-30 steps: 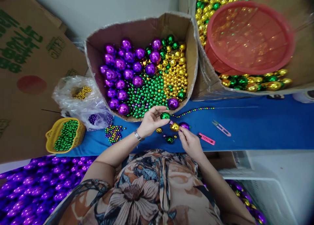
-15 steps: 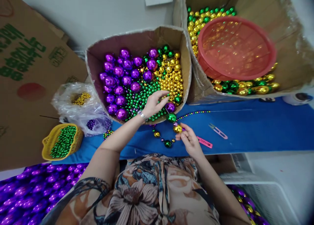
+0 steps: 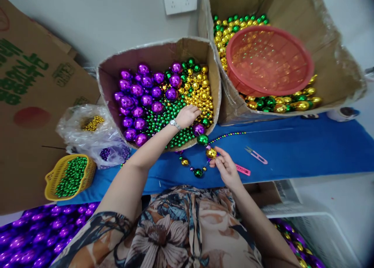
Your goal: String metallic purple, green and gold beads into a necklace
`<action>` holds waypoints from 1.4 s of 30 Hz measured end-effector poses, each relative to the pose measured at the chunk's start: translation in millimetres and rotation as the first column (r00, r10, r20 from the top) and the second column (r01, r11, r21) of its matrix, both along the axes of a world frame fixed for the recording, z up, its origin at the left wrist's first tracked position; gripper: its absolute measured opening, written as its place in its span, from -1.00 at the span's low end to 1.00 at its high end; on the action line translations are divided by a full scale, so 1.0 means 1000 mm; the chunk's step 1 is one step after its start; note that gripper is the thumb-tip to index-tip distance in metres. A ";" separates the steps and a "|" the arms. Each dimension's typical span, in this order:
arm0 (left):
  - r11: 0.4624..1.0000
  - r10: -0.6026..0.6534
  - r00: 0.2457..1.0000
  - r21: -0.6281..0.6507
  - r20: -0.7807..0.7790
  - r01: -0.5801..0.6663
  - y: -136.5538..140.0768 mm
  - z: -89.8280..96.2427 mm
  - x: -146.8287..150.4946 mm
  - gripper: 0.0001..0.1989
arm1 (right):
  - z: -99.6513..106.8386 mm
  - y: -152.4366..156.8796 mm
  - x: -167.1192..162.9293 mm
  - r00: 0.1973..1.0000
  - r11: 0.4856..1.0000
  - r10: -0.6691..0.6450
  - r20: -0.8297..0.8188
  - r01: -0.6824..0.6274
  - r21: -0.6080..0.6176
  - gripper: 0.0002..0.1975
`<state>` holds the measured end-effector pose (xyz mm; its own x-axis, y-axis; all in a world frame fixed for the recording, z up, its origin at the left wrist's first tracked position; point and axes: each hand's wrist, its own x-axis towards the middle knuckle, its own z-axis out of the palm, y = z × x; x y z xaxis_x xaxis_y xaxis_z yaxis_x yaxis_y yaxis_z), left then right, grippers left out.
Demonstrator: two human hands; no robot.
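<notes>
My left hand point(image 3: 188, 116), with a watch on its wrist, is down in the cardboard box point(image 3: 217, 90), over small gold beads point(image 3: 201, 89) and small green beads point(image 3: 166, 119). Its fingers are bent together, and whatever they hold is hidden. On the near side of the box my right hand point(image 3: 226, 166) pinches a bead string at a large gold bead point(image 3: 211, 153). Above that bead on the string are a large green bead point(image 3: 202, 139) and a purple bead point(image 3: 199, 129). The strand curves left across the blue cloth, past another green bead point(image 3: 198, 173).
A second carton point(image 3: 233, 108) holds a red plastic basket point(image 3: 270, 89) over gold and green beads. Pink-handled snips point(image 3: 257, 155) and a pink tool point(image 3: 243, 170) lie on the blue cloth point(image 3: 306, 155). To the left are a yellow basket point(image 3: 50, 186) of green beads and plastic bags point(image 3: 68, 123).
My left hand has moved slightly right and down into the gold beads, and its spread fingers have drawn together. My right hand keeps its pinch on the bead string. The view has shifted slightly.
</notes>
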<state>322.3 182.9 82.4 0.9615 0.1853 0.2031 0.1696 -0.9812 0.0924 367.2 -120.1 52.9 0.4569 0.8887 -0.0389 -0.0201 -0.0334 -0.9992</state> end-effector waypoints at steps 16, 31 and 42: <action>0.229 0.504 0.834 -0.966 0.225 0.123 -0.026 0.022 -0.019 -0.77 | 0.003 -0.003 0.003 0.998 0.998 -0.061 0.035 0.060 0.010 -0.52; -0.431 0.494 0.869 -0.863 0.020 0.265 -0.078 0.037 -0.086 -0.64 | 0.004 0.003 0.000 0.995 0.999 -0.016 0.098 0.019 -0.026 -0.52; -0.030 0.408 0.909 -0.994 0.082 0.103 -0.083 0.040 -0.101 -0.70 | 0.007 -0.001 0.000 0.930 0.994 0.022 0.368 0.018 -0.104 -0.56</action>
